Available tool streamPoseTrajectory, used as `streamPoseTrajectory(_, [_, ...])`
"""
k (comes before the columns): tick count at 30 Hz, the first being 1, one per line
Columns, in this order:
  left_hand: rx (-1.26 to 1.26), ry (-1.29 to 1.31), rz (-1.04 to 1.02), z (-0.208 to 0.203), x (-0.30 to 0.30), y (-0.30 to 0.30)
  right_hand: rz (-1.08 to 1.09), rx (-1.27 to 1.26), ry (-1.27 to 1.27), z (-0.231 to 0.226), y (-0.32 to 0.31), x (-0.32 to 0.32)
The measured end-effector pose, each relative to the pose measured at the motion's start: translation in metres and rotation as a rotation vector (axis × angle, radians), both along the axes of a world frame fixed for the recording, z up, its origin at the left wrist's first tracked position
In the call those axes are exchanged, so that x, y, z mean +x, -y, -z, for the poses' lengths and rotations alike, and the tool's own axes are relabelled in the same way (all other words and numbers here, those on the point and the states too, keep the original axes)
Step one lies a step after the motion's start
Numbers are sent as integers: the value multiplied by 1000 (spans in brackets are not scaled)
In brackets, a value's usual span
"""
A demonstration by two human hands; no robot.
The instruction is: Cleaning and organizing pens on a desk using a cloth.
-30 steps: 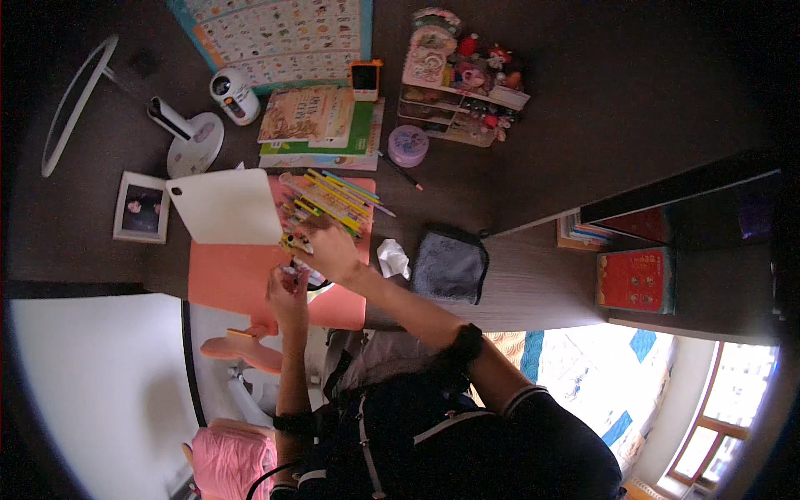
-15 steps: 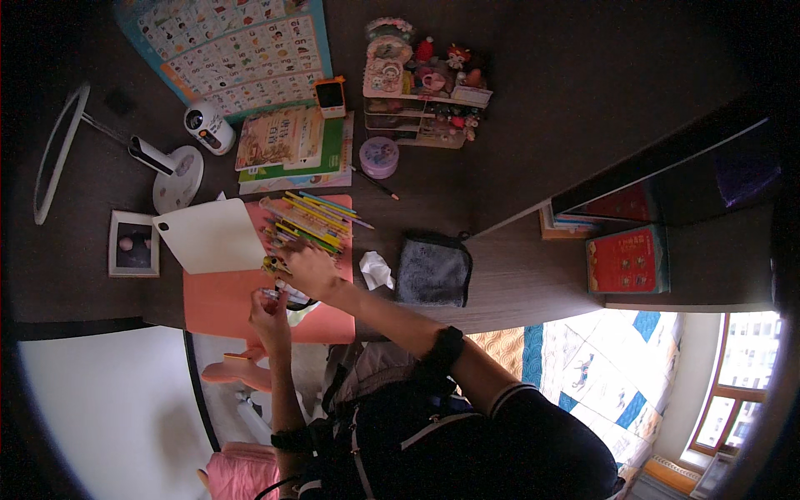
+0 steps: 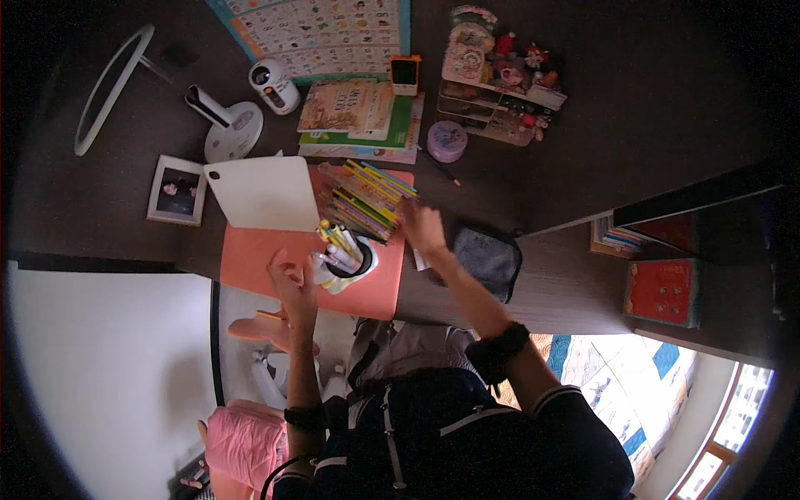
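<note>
A pen cup (image 3: 363,260) with a dark rim and a pale, wavy-edged base stands near the front of the coral desk mat (image 3: 250,254). Several pens (image 3: 335,240), some yellow-topped and some white, lean out of it to the left. Just left of the cup is my left hand (image 3: 293,279), its fingers curved and apart with nothing between them. Behind the cup lies a loose pile of coloured pencils (image 3: 367,200), mostly yellow, green and blue. My right hand (image 3: 423,227) is at the pile's right edge; its fingers are blurred, and whether they hold anything is unclear.
A white tablet-like panel (image 3: 262,193) leans at the mat's back left. A dark grey pouch (image 3: 487,260) lies right of my right hand, beside a partly hidden white tissue (image 3: 419,260). Books (image 3: 346,108), a purple round tin (image 3: 447,142) and a lamp (image 3: 233,133) stand farther back.
My right hand has left the pens and moved right, past the pencils. My left hand has drawn away from the cup, fingers apart. The cup now shows plainly, and the whole view has shifted.
</note>
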State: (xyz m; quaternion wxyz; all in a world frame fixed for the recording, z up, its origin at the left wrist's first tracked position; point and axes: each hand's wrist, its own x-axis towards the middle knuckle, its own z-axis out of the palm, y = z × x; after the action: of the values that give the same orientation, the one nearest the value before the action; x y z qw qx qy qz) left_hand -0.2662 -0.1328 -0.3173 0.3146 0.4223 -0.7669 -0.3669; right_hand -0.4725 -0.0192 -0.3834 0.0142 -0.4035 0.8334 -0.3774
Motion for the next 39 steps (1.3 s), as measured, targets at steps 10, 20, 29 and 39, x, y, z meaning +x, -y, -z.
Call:
streamPoseTrajectory(10, [-61,-56,-20,6,19,6,195,277,-10,42,12,-48])
streamPoseTrajectory(20, [66,-94,-24,-10,24,-9,134,448,258,51,1,-57])
streamPoseTrajectory(29, [46,-135,96,-8,-6,-22,100,339,195,40,-37,-46])
streamPoseTrajectory(39, [422,-221,441,3,-30,-62,-356,-311,1079,-32,-63,49])
